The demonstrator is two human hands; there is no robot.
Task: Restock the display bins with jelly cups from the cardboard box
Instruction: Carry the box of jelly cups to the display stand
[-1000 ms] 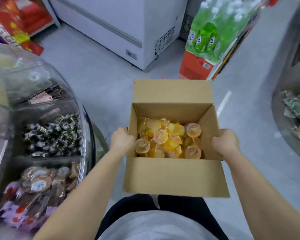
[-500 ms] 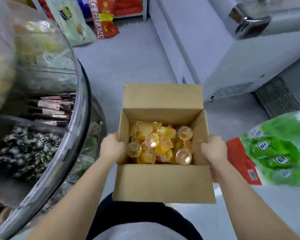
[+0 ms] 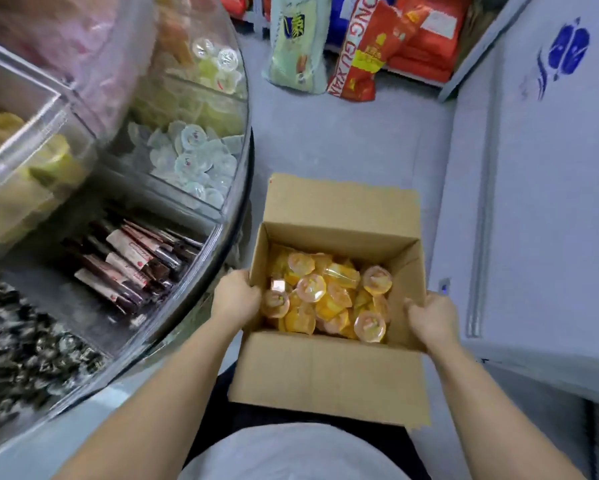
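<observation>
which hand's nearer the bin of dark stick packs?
Left. The left hand grips the cardboard box wall beside the stick-pack bin; the right hand grips the far wall.

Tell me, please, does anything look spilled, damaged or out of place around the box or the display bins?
Nothing stands out. The cardboard box is level and intact, gripped at its sides by the left hand and right hand, with the orange jelly cups all inside. The display bins hold their sweets; none lie on the floor.
</observation>
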